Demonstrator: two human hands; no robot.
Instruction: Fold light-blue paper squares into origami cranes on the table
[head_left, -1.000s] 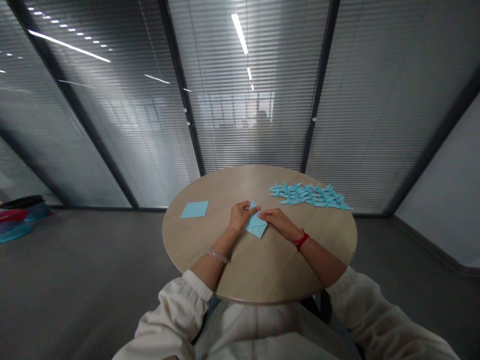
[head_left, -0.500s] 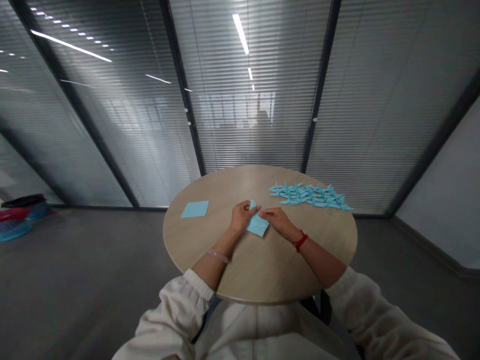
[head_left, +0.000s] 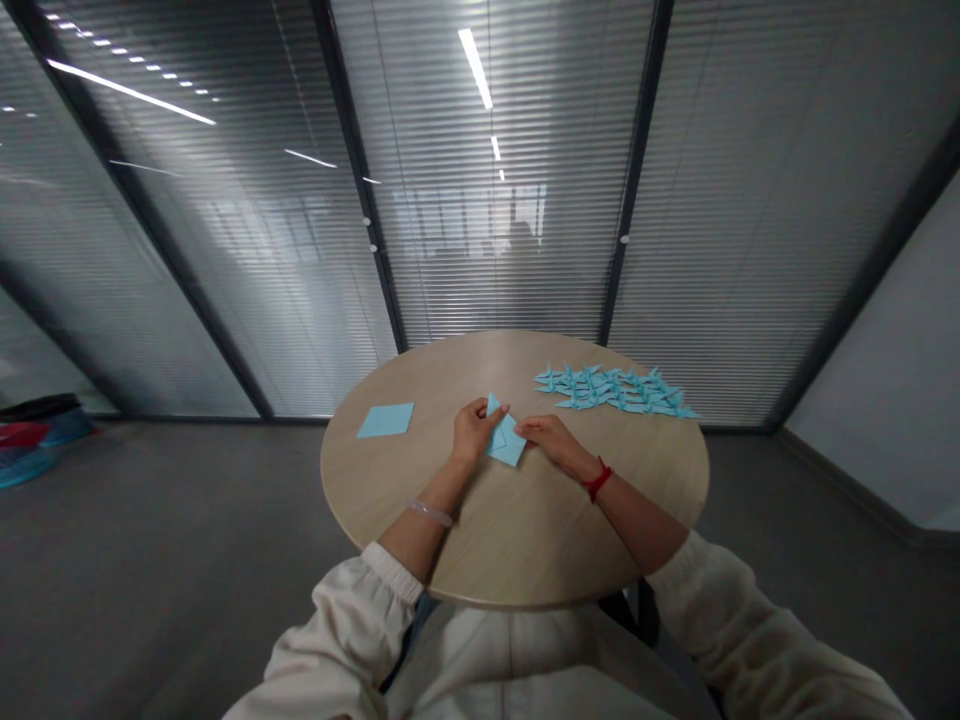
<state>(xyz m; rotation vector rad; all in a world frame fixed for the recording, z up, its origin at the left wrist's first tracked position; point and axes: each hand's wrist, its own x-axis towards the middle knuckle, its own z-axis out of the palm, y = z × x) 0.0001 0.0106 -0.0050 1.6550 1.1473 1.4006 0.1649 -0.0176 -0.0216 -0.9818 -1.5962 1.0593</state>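
A partly folded sheet of light blue origami paper is held above the middle of the round table, its narrow point upward and creases on its face. My left hand pinches its upper left side, thumb across the front. My right hand has its fingertips pressed together at the paper's right edge. What lies behind the paper is hidden. To the right, farther back, sit several folded blue paper cranes in close rows. Flat blue sheets, perhaps a stack, lie on the left.
The round wooden table stands before a glass wall with blinds. On the floor at far left are a blue basket and a dark-rimmed bin.
My right hand has drawn slightly apart from the left, toward the paper's right edge. More of the paper's creased face shows. The whole view has shifted a little.
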